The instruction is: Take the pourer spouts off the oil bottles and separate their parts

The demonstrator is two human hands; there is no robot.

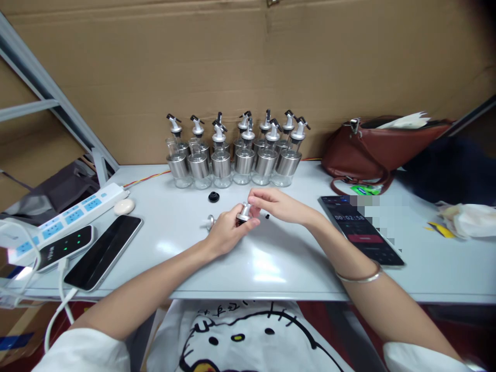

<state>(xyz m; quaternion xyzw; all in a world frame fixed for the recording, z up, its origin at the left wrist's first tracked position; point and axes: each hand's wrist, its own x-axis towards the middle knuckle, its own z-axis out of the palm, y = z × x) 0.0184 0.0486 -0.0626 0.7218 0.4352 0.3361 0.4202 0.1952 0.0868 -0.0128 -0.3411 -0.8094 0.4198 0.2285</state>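
My left hand [226, 231] is closed around a silver pourer spout [244, 213] with a dark base, held upright over the table. My right hand [275, 205] reaches in from the right, its thumb and fingertips pinched at the spout's top; whatever they grip is hidden. Beside my left hand lies another silver pourer part [210, 222], partly covered. A black ribbed stopper [213, 197] rests behind it, and a tiny black piece [267, 216] sits below my right hand. Further back stand several glass bottles [244, 164] with steel bands, most topped by pourers; two at front left have bare necks.
On the left are a power strip [70, 217], a black phone [104, 253], a small black device [67, 248], white cables and a round white case [124, 206]. On the right lie a timer phone [360, 232], a brown bag [360, 150] and wrappers [473, 219]. Cardboard backs the table.
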